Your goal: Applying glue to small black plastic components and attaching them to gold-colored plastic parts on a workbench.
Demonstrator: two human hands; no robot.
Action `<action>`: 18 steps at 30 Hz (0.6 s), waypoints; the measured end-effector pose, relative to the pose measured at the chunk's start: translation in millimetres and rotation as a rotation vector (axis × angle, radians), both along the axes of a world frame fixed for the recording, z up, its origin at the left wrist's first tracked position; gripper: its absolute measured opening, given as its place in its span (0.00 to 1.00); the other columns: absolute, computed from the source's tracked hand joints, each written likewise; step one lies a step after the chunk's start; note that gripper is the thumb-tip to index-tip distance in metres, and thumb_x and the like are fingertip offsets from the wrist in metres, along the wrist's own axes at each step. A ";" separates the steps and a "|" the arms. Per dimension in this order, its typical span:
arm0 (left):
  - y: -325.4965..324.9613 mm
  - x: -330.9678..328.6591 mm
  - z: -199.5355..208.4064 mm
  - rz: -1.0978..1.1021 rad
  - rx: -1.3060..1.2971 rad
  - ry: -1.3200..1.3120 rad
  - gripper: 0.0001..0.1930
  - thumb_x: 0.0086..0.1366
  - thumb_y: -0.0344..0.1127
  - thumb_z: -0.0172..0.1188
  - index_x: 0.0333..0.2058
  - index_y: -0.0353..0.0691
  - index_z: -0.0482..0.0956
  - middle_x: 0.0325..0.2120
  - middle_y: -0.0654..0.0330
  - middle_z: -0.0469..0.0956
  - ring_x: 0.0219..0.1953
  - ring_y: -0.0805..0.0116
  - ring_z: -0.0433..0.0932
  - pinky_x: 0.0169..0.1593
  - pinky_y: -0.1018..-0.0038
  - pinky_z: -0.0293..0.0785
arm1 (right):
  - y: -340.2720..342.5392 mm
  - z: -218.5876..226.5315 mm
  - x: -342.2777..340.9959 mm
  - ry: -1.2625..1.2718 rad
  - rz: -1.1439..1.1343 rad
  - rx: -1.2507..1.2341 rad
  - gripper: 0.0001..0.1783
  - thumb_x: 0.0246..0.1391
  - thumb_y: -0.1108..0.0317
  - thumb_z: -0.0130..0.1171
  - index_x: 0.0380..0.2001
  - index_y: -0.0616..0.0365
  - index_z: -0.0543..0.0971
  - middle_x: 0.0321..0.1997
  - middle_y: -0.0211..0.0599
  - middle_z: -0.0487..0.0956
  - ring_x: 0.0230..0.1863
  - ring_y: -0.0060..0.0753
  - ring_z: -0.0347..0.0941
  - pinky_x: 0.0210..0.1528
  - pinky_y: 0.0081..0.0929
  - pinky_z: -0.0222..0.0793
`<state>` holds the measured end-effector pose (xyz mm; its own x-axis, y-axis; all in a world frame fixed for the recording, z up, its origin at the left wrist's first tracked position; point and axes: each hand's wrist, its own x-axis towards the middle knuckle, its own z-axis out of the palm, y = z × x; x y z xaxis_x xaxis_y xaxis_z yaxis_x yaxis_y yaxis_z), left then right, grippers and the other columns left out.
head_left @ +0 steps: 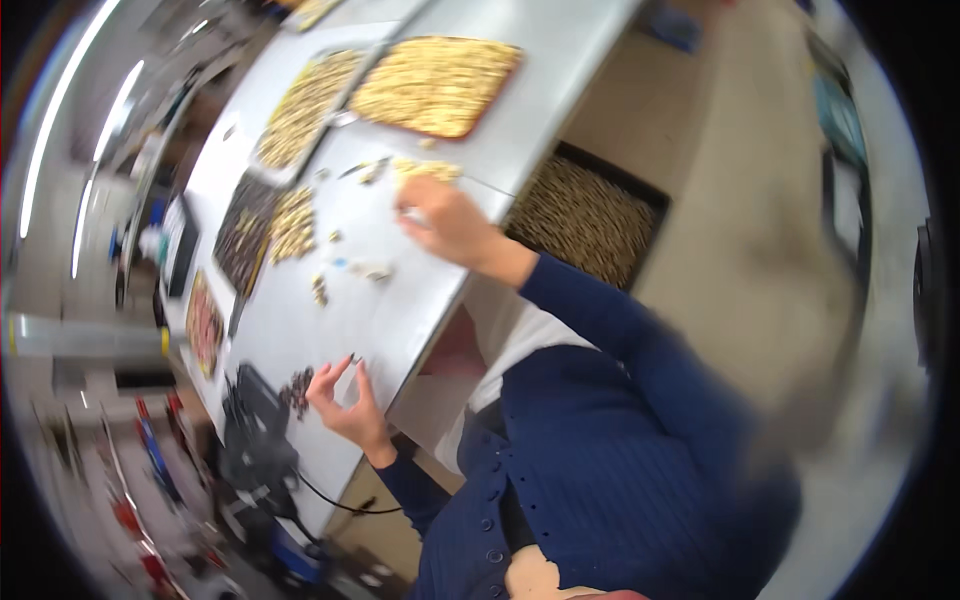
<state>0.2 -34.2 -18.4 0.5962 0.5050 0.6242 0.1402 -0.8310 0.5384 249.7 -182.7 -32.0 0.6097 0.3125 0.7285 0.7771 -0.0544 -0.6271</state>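
Left of centre, left hand [347, 410] curves thumb and finger at a dark speck [357, 360]; upper centre, right hand [448, 222] curls beside pale pieces [442, 171]; both grips unclear. Top tray [503, 89] likely keeps similar pieces together.

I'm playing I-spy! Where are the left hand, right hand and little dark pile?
Left hand [354, 416]: head view, middle of hand.
Right hand [449, 224]: head view, middle of hand.
Little dark pile [297, 393]: head view, middle of pile.

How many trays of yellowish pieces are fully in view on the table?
2: the red-rimmed tray toward the far end, and the pale tray just left of it. More could be out of view past the picture's edge.
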 end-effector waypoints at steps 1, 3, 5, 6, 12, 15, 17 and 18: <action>-2.2 2.3 3.3 0.089 -0.011 -0.046 0.18 0.56 0.23 0.69 0.42 0.35 0.72 0.40 0.53 0.79 0.51 0.62 0.75 0.58 0.65 0.69 | -4.5 3.4 -1.4 0.129 0.072 0.038 0.12 0.46 0.77 0.66 0.36 0.61 0.77 0.37 0.41 0.78 0.38 0.37 0.78 0.44 0.30 0.75; -10.5 11.5 10.7 0.003 0.014 0.001 0.19 0.53 0.22 0.70 0.42 0.36 0.72 0.40 0.54 0.79 0.51 0.62 0.76 0.57 0.65 0.70 | -15.0 11.6 -7.3 0.384 0.203 0.128 0.13 0.49 0.77 0.67 0.40 0.62 0.79 0.41 0.40 0.80 0.38 0.30 0.80 0.41 0.25 0.77; -10.7 9.9 8.8 -0.029 -0.150 -0.162 0.21 0.51 0.21 0.71 0.41 0.37 0.71 0.40 0.56 0.79 0.51 0.61 0.76 0.55 0.67 0.73 | -10.0 25.7 -25.9 0.572 0.363 0.172 0.12 0.53 0.78 0.65 0.41 0.65 0.79 0.43 0.39 0.80 0.39 0.28 0.80 0.43 0.24 0.77; -13.5 11.7 12.5 -0.053 -0.193 -0.202 0.22 0.50 0.20 0.72 0.41 0.38 0.71 0.40 0.56 0.80 0.51 0.61 0.76 0.55 0.67 0.73 | -10.8 30.5 -33.2 0.653 0.418 0.173 0.11 0.54 0.79 0.64 0.42 0.66 0.79 0.43 0.38 0.80 0.41 0.28 0.80 0.44 0.24 0.78; -20.1 26.4 30.5 -0.173 -0.210 -0.363 0.21 0.49 0.20 0.72 0.40 0.38 0.71 0.37 0.56 0.82 0.48 0.60 0.78 0.47 0.70 0.79 | -15.8 47.7 -57.0 0.601 0.619 0.128 0.11 0.54 0.82 0.62 0.41 0.66 0.77 0.41 0.38 0.78 0.39 0.27 0.78 0.39 0.21 0.75; -16.1 22.4 28.3 -0.164 -0.204 -0.345 0.22 0.49 0.20 0.72 0.39 0.40 0.69 0.35 0.57 0.84 0.47 0.59 0.78 0.45 0.70 0.78 | -9.9 56.9 -67.6 0.448 0.590 -0.047 0.19 0.50 0.86 0.62 0.47 0.66 0.77 0.37 0.35 0.74 0.37 0.24 0.74 0.40 0.20 0.71; -13.8 20.4 22.4 -0.181 -0.219 -0.352 0.23 0.48 0.20 0.73 0.38 0.41 0.69 0.34 0.58 0.84 0.46 0.59 0.78 0.45 0.70 0.78 | -8.0 57.7 -67.8 0.379 0.694 -0.141 0.18 0.49 0.87 0.63 0.45 0.67 0.79 0.38 0.36 0.75 0.38 0.24 0.73 0.41 0.21 0.72; -13.3 16.6 21.5 -0.174 -0.183 -0.342 0.24 0.48 0.20 0.73 0.38 0.41 0.68 0.34 0.58 0.85 0.45 0.58 0.77 0.43 0.70 0.78 | -7.1 56.3 -68.8 0.358 0.754 -0.163 0.16 0.48 0.87 0.62 0.43 0.67 0.80 0.39 0.38 0.74 0.38 0.25 0.73 0.40 0.21 0.74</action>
<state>16.8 -47.4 3.0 0.4569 0.5354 0.7103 -0.2061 -0.7131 0.6701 180.8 -189.8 24.4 0.3812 0.8119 0.4422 0.3978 0.2877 -0.8712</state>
